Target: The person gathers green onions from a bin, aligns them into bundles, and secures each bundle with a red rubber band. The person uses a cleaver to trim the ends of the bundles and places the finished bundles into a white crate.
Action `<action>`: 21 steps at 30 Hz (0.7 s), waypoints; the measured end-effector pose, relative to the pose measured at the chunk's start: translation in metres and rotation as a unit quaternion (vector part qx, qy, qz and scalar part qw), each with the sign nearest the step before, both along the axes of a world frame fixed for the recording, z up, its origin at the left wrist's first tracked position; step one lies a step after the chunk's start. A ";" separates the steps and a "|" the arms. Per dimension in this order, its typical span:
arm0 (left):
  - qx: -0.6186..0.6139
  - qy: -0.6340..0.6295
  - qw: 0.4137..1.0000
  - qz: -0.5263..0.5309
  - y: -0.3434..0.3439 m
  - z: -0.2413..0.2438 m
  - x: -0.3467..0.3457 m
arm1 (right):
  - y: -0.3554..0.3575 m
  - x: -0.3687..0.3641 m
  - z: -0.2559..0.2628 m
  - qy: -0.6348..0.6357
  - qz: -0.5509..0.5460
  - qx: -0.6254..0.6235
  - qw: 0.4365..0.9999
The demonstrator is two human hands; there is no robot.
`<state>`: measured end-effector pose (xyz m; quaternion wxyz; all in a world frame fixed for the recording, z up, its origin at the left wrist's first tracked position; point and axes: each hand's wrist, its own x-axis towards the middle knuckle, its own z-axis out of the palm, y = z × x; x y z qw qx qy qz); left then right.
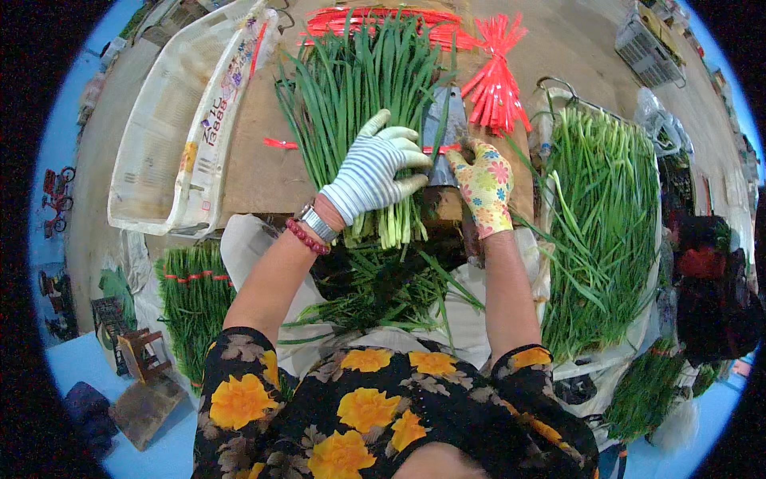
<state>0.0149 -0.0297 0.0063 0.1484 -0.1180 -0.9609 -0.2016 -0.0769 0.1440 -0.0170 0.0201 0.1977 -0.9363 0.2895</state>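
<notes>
A loose bunch of long green leaves, apparently garlic chives, lies on a wooden board, pale stem ends towards me. Across it rests my left hand in a striped, pale-fingered glove, its fingers curled over the bunch's right side. A red plastic tie strip passes crosswise at the bunch; its middle is hidden. My right hand, in a flowered glove, pinches the strip's right end between thumb and fingers. Between my hands lies a flat metal blade, partly under the strip.
Red strips lie behind the bunch, beside a tied red bundle. A white plastic crate stands left, above tied chive bunches. Loose chives fill a container at right. Leaf scraps lie below the board.
</notes>
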 end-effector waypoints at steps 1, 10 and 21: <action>-0.004 0.009 1.000 -0.009 -0.001 0.001 0.000 | -0.003 -0.002 -0.005 -0.009 0.010 -0.027 1.000; -0.081 -0.009 0.997 0.015 0.012 0.008 -0.001 | -0.014 0.000 -0.020 0.033 0.061 -0.171 0.983; -0.054 0.008 0.997 0.047 0.005 0.009 0.009 | -0.013 0.020 -0.003 -0.005 0.109 -0.149 0.983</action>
